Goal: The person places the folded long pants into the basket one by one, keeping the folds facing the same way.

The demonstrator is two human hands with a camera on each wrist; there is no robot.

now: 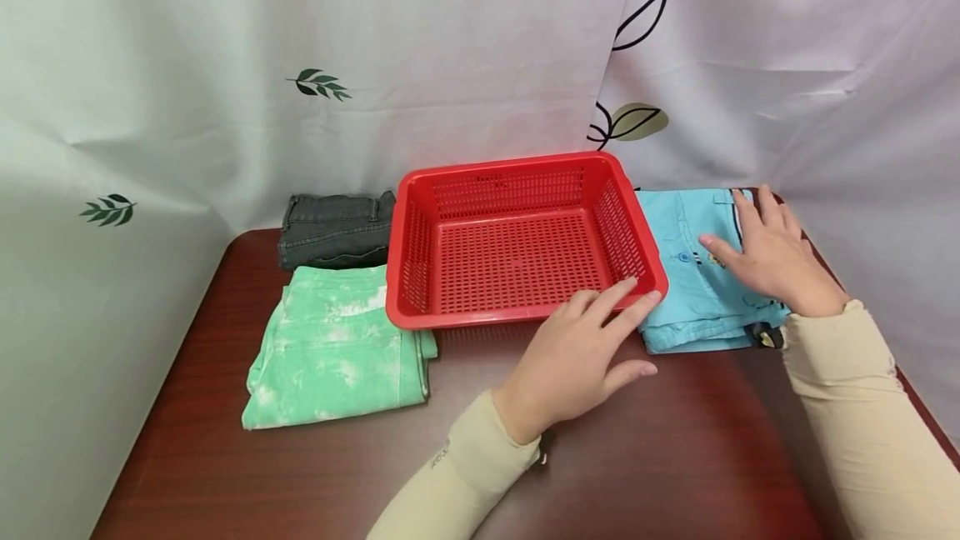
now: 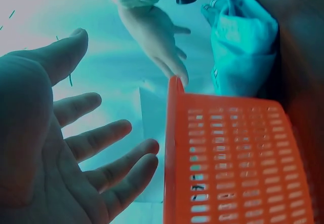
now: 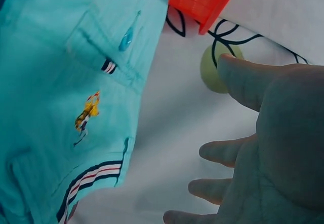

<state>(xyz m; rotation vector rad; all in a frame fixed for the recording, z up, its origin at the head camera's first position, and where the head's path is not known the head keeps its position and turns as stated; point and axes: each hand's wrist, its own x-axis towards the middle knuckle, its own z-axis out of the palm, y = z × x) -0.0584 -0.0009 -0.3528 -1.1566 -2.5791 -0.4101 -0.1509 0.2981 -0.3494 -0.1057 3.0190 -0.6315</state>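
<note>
Pale curtain (image 1: 487, 40) printed with leaves hangs behind and beside your red-brown table (image 1: 637, 473). On it, the red basket (image 1: 517, 252) lies with its long axis side to side, the blue garment (image 1: 693, 273) folded just right of it, the green garment (image 1: 337, 348) and the black garment (image 1: 337, 227) on its left, the black one farther back. What counts most for your grip is how the blue garment lies from your hands: your right hand (image 1: 776, 257) is much the nearer, over its right part, so most of the cloth reaches leftward from your fingers toward the basket wall. Those fingers are spread and grip nothing; the right wrist view shows a gap between them and the cloth. Your left hand (image 1: 573, 357) is at the basket's near right corner, fingers apart and holding nothing; from above they overlap the rim, yet the left wrist view shows the fingertips just short of it. The basket's right rim hides the blue garment's left edge, so you cannot tell whether the two touch, or which way the cloth's long axis runs. Likewise, the basket covers the green garment's far right corner and the black garment's right end. By your right cuff, a dark piece (image 1: 763, 334) with a yellow spot is hard to make out, and both sleeves run out of view.
</note>
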